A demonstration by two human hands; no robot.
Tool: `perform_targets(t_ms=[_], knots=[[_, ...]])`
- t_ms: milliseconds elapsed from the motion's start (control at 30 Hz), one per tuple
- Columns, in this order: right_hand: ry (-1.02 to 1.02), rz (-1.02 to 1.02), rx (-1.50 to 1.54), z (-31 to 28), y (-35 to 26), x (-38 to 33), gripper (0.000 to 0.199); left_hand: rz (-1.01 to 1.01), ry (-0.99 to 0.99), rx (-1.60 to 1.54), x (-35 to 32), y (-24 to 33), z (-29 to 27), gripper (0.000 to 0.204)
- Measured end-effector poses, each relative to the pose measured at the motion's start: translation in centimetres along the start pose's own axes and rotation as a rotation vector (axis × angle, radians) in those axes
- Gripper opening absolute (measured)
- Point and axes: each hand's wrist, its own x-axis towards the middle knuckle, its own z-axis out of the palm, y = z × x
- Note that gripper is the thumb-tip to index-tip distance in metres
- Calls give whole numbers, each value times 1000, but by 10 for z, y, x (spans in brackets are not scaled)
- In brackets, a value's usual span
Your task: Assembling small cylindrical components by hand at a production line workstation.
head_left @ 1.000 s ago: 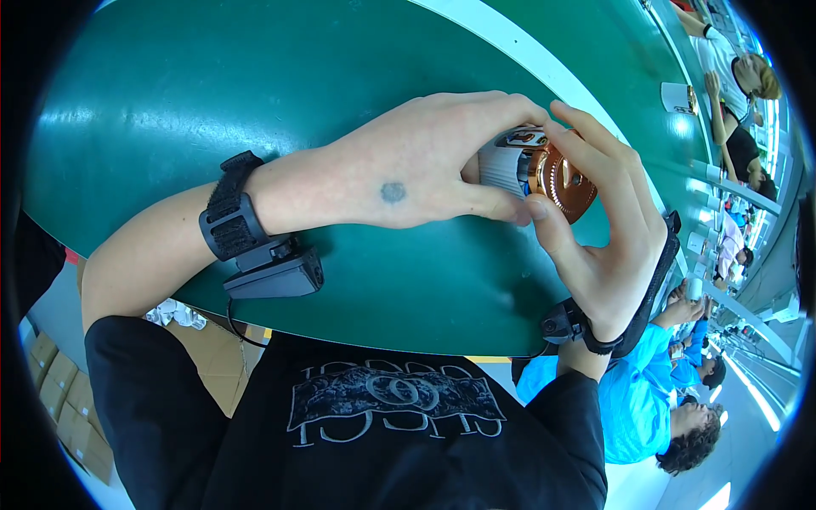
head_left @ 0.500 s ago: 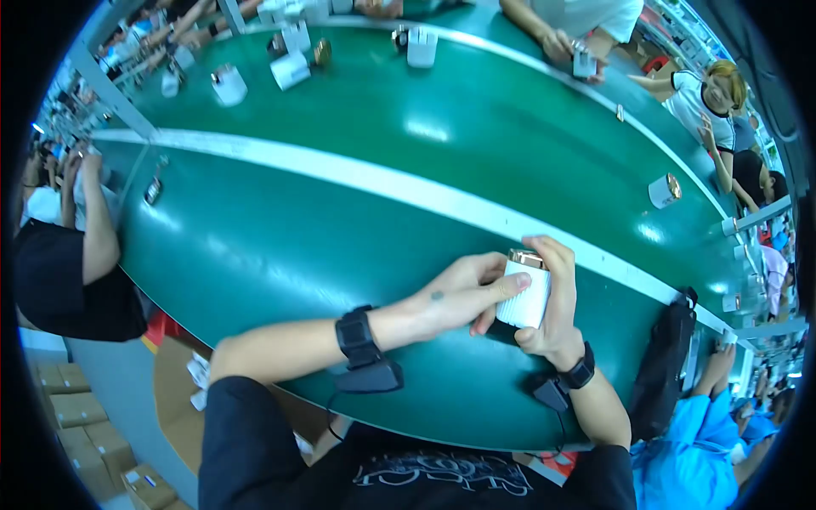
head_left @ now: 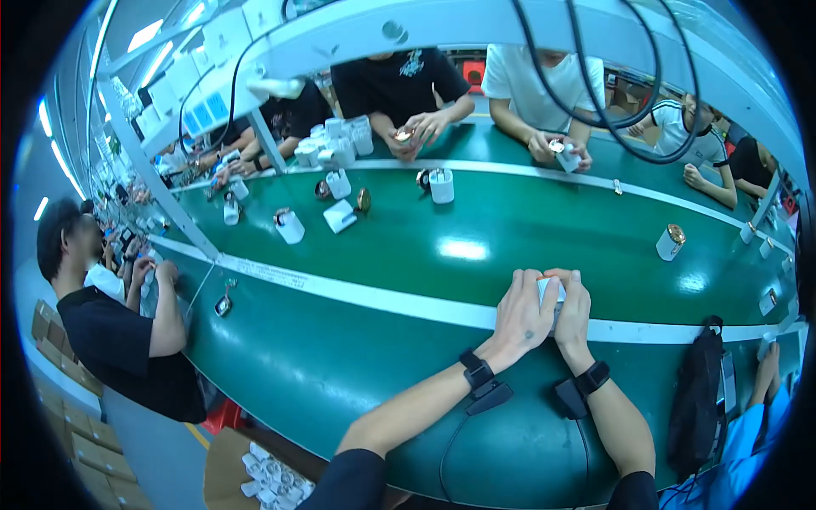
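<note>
Both of my hands are wrapped round a small white cylinder [head_left: 557, 303], held over the pale strip that runs along the green table. My left hand [head_left: 520, 316] covers its left side, and my right hand [head_left: 577, 308] closes on its right side. Most of the cylinder is hidden by fingers; a bit of orange-copper colour shows at its top. Farther off to the right stands another white cylinder with a copper-coloured top [head_left: 671, 242]. Each wrist wears a black strap with a small box and a cable.
Several white housings, such as the one with an open lid [head_left: 441, 185], stand across the green belt [head_left: 510, 242]. A small metal part [head_left: 223, 303] lies at left. A black bag [head_left: 699, 395] is at right. Co-workers sit opposite and at left. A carton of white parts [head_left: 270, 478] stands below.
My hands have moved forward, away from my body, with the white cylinder, and now cover more of it. The view has tilted up, showing the overhead frame, cables and people opposite.
</note>
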Motion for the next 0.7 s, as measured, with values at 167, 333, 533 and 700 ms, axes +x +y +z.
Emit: perform_targets(t_ms=[167,333,533,700], knots=[[2,41,-64,-7,-10,6,50,32,-26,-3,6,-5,6,42],[-49,62,1,-6,-13,4,38,105,-57,-68,17,-9,-7,41],[-332,360,212,-18,10,10,41,233,-185,-159,13,-21,-30,57],[-75,-21,-214,-49,20,17,49,330,102,458,68,-88,-100,71]])
